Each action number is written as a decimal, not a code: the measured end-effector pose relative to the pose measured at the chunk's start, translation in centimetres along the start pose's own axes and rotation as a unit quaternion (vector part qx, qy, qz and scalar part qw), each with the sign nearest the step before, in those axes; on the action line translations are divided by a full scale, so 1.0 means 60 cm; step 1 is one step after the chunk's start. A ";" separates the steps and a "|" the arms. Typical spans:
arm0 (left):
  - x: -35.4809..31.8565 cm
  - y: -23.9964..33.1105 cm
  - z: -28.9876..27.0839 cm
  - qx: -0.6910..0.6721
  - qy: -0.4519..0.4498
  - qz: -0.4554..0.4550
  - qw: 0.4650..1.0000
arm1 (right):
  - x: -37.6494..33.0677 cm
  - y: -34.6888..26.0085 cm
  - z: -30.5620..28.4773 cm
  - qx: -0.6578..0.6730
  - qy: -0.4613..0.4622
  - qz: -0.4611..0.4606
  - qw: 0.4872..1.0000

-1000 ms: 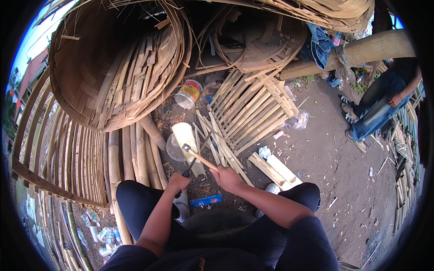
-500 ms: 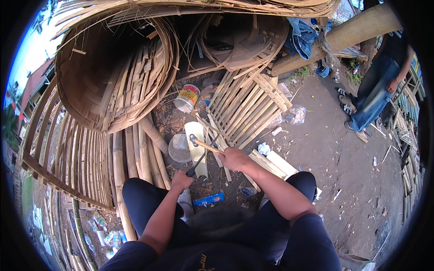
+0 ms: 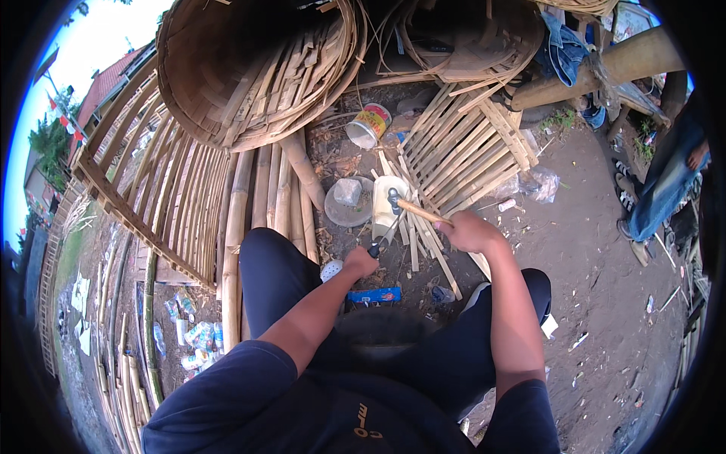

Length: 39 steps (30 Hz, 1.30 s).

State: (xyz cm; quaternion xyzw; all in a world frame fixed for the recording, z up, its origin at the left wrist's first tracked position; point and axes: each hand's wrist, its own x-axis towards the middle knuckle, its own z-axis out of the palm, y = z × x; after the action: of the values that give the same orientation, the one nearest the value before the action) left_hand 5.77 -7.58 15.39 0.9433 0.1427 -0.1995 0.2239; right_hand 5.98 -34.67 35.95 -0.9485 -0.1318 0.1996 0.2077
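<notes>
My left hand [image 3: 361, 262] is closed on the black handle of a tool with a long narrow metal blade [image 3: 393, 228], which slants up and right. The blade's tip meets or overlaps a pale split bamboo piece [image 3: 387, 188]; I cannot tell which. My right hand [image 3: 470, 231] grips the wooden handle of a hammer [image 3: 421, 212]. The dark hammer head lies over the right edge of the bamboo piece, above the blade. Several loose bamboo strips [image 3: 428, 246] fan out on the ground between my hands.
A grey stone [image 3: 348, 191] rests on a round slab [image 3: 338, 211]. Beyond stand a paint can [image 3: 368, 125], a slatted bamboo panel [image 3: 469, 147] and large woven baskets [image 3: 261, 83]. Bamboo poles [image 3: 240, 204] run along my left. A blue packet [image 3: 374, 295] lies nearby. Another person's legs [image 3: 664, 178] show at right.
My view has shifted, so the scene sits farther right and higher. The bamboo piece shows shorter, with more strips visible beside it. Both hands keep their tools.
</notes>
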 end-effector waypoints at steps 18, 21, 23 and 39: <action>0.011 0.001 0.034 -0.023 -0.035 -0.062 0.997 | 0.035 0.020 0.034 -0.119 -0.090 0.035 0.988; 0.012 0.003 0.041 -0.062 -0.040 -0.057 0.996 | 0.030 0.027 0.026 -0.116 -0.109 0.057 0.986; 0.021 -0.026 0.038 -0.102 -0.030 -0.057 0.993 | 0.031 0.008 0.019 -0.120 -0.114 0.052 0.985; -0.003 0.015 -0.012 -0.137 -0.043 -0.057 0.988 | 0.044 0.003 0.031 -0.127 -0.123 0.046 0.983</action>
State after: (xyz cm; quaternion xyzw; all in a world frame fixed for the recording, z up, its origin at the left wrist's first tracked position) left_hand 6.16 -8.01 16.38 0.8846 0.2125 -0.2305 0.3454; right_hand 7.57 -33.32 33.45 -0.9405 -0.1369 0.3056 0.0580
